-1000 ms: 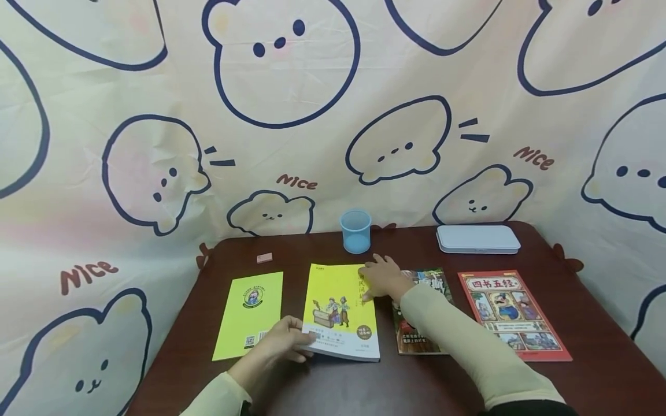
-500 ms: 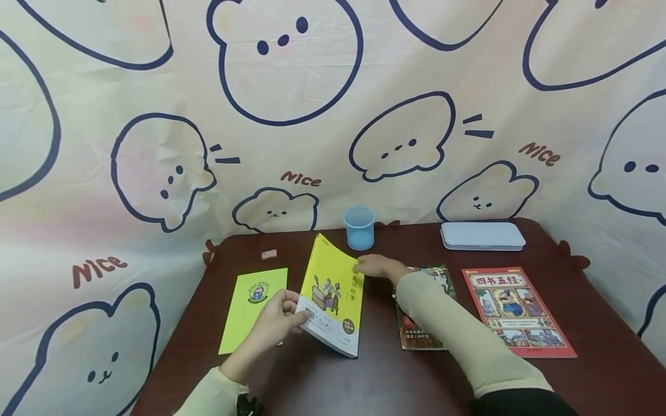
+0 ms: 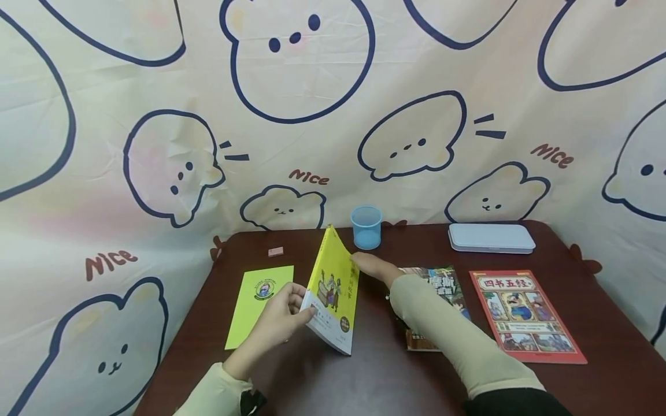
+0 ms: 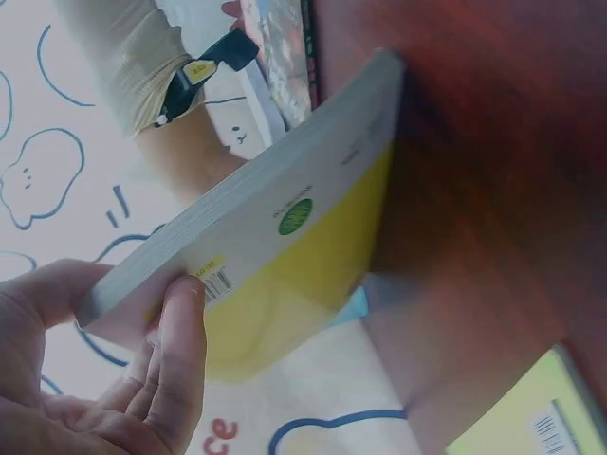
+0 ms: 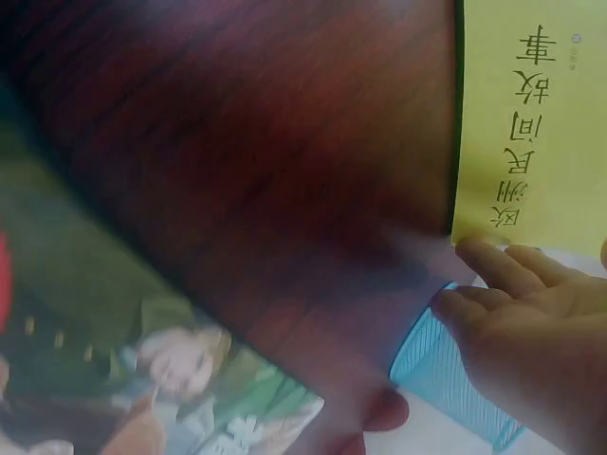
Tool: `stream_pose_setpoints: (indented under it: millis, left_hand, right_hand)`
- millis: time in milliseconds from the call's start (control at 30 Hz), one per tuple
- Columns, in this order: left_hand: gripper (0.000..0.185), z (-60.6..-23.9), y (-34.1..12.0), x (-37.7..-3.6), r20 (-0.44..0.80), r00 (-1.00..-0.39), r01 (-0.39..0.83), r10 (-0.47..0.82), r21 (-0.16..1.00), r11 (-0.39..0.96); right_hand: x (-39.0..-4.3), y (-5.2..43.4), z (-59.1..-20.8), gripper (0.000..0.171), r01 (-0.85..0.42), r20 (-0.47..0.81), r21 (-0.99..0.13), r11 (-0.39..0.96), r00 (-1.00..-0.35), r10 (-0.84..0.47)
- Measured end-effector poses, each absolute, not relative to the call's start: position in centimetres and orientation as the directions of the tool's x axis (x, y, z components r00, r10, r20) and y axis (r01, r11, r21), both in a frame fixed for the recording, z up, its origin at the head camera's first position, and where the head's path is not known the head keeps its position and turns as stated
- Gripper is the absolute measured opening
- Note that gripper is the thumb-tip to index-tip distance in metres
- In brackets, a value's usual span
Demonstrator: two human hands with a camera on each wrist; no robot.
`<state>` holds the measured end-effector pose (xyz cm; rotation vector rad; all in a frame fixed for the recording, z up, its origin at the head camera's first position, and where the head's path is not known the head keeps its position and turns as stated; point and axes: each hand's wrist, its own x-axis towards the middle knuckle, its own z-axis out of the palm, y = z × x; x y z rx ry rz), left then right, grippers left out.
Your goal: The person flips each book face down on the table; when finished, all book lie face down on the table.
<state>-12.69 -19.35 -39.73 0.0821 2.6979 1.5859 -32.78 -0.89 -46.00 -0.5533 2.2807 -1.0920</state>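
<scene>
The yellow paperback (image 3: 333, 289) stands tipped up on its long edge a little left of the frame's centre, its illustrated cover facing right, because both hands are propping it off the dark wooden table (image 3: 374, 375). The left hand (image 3: 278, 323) pinches its lower near corner: in the left wrist view the thumb lies along the page block and the curled fingers (image 4: 175, 351) press the back cover by the barcode, which bears the book's weight. The right hand (image 3: 370, 267) reaches across with fingers nearly straight, their tips (image 5: 498, 270) touching the cover's far edge beside the printed title, steadying rather than gripping. Just behind that hand stands a blue mesh cup (image 3: 366, 227). Flat on the table lie a green booklet (image 3: 260, 303) at left, a dark comic book (image 3: 442, 289) partly under the right sleeve, and a red picture book (image 3: 525, 315) at right.
</scene>
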Motion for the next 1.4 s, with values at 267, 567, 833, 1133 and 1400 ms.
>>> stream_pose_setpoints:
  millis: [267,567,833,1133,1400]
  left_hand:
    - [0.033,-38.9,-18.2,-12.4,0.083,-0.985,0.152,0.15,0.821,0.551]
    - [0.027,-38.6,-16.6,-11.9,0.177,-0.977,0.212,0.118,0.754,0.622]
    - [0.026,-38.8,-15.4,-11.8,0.179,-0.979,0.2,0.096,0.757,0.623]
    - [0.036,-39.7,-14.5,-11.4,0.179,-0.972,0.233,0.15,0.782,0.579]
    - [0.084,-42.8,-13.5,-11.7,0.01,-0.956,0.231,0.295,0.644,0.729]
  right_hand:
    - [-32.4,-1.5,-46.7,0.045,-0.024,-0.297,-0.868,0.497,-0.775,-0.557]
    - [-31.3,-2.2,-45.1,0.072,0.012,-0.205,-0.913,0.408,-0.877,-0.434]
    - [-30.0,-3.0,-43.3,0.054,-0.132,0.057,-0.93,0.343,-0.974,-0.22]
    - [-29.1,-2.5,-43.7,0.044,-0.229,0.22,-0.908,0.352,-0.973,-0.066]
    - [-29.6,-1.4,-43.7,0.038,-0.336,0.343,-0.922,0.193,-0.939,0.001]
